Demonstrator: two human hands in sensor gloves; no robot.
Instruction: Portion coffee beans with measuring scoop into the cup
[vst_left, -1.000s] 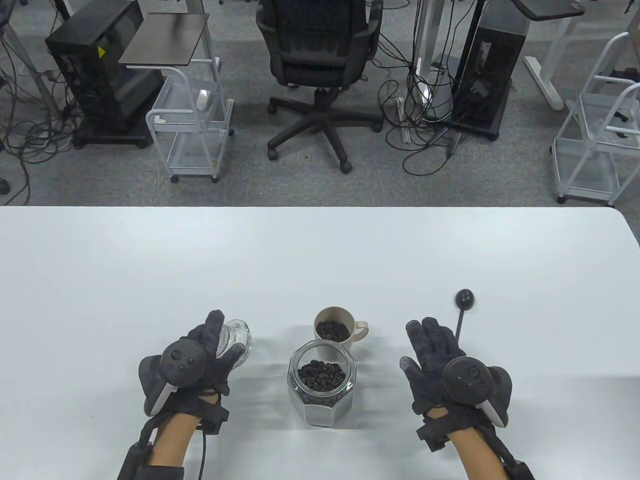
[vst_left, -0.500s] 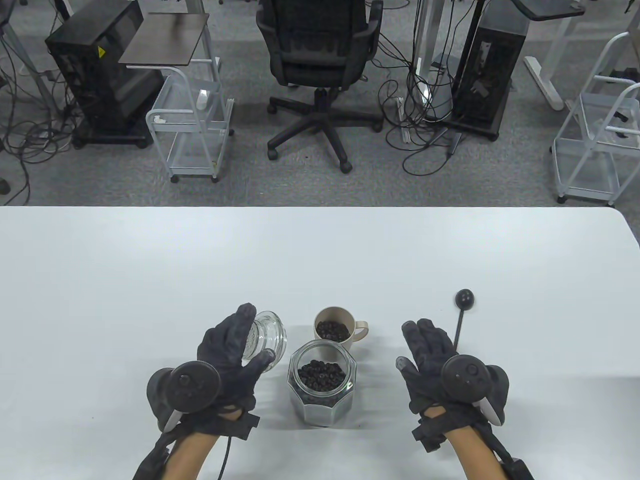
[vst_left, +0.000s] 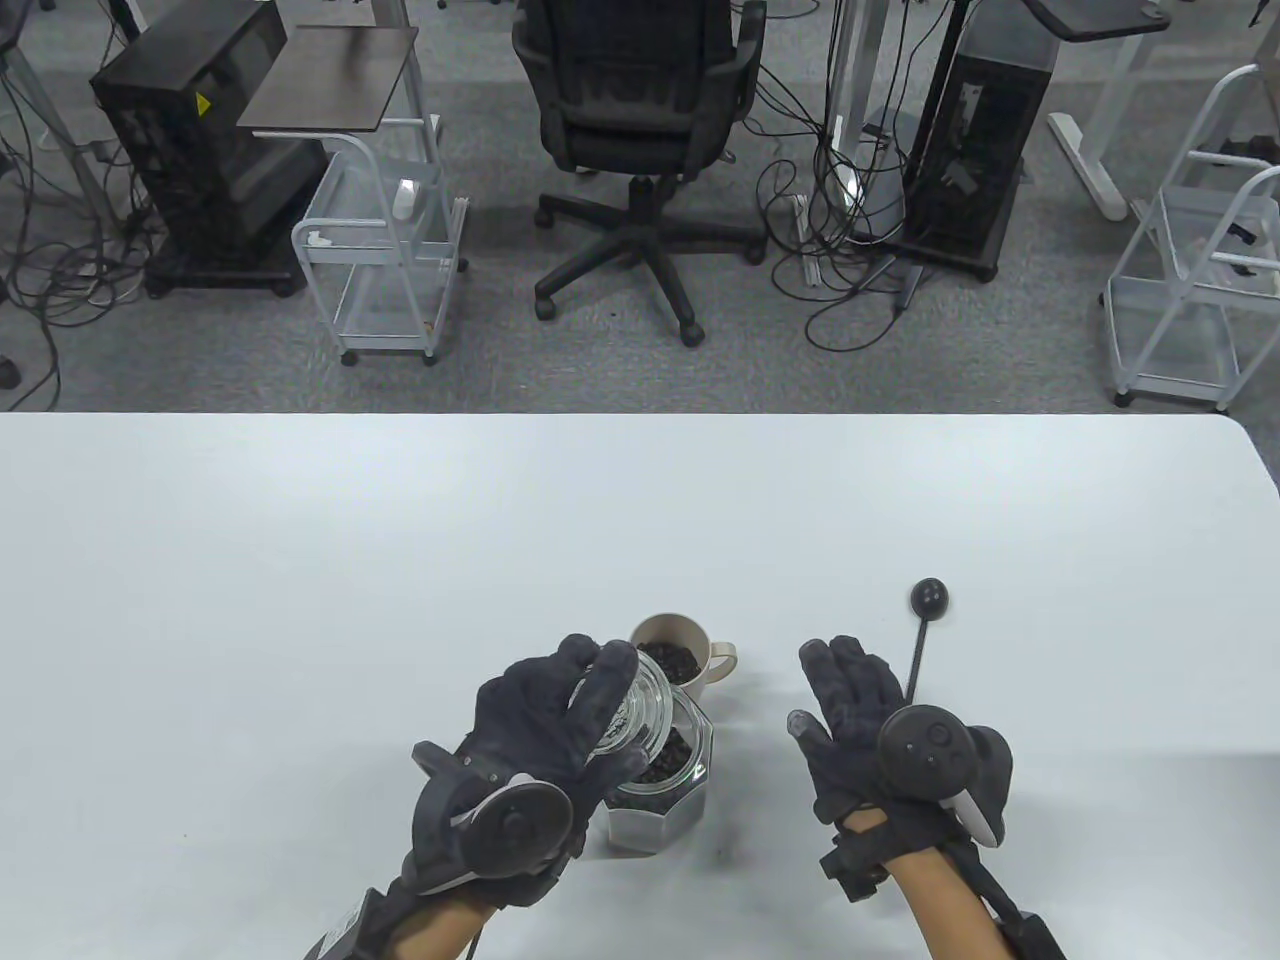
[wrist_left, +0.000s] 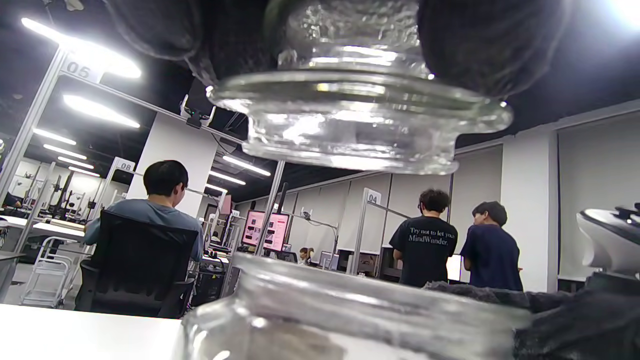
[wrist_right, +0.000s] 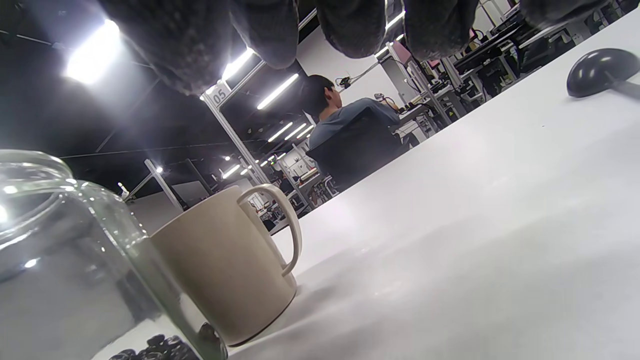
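While your left hand (vst_left: 545, 720) holds the glass lid (vst_left: 640, 705) just above the jar (vst_left: 665, 790), the portioning itself looks finished from the table view: the cup (vst_left: 690, 650), right behind the jar, already has beans in it, and the scoop (vst_left: 925, 625) lies on the table (vst_left: 300, 560) well to the right of the jar, with nobody holding it. What's left, I'd judge, is seating the lid on the jar's mouth. Your right hand (vst_left: 860, 715) lies flat to the right of the jar, fingers straight, gripping nothing, its far side just beside the scoop's handle.

From your left wrist, your fingers (wrist_left: 480, 45) curl round the lid's (wrist_left: 360, 115) knob. The lid is thick clear glass with a stepped plug underneath, and it hangs level, with a gap between it and the jar's rim (wrist_left: 350, 295). You'll want it centred before you let go; glass on glass can chip or slip.

From your right wrist, your fingertips (wrist_right: 350, 25) hang relaxed over the table (wrist_right: 475, 225). The beige cup (wrist_right: 225, 260) stands upright just beside the jar (wrist_right: 60, 260), handle turned away from it. The scoop's dark round bowl (wrist_right: 595, 70) rests far off from the jar.
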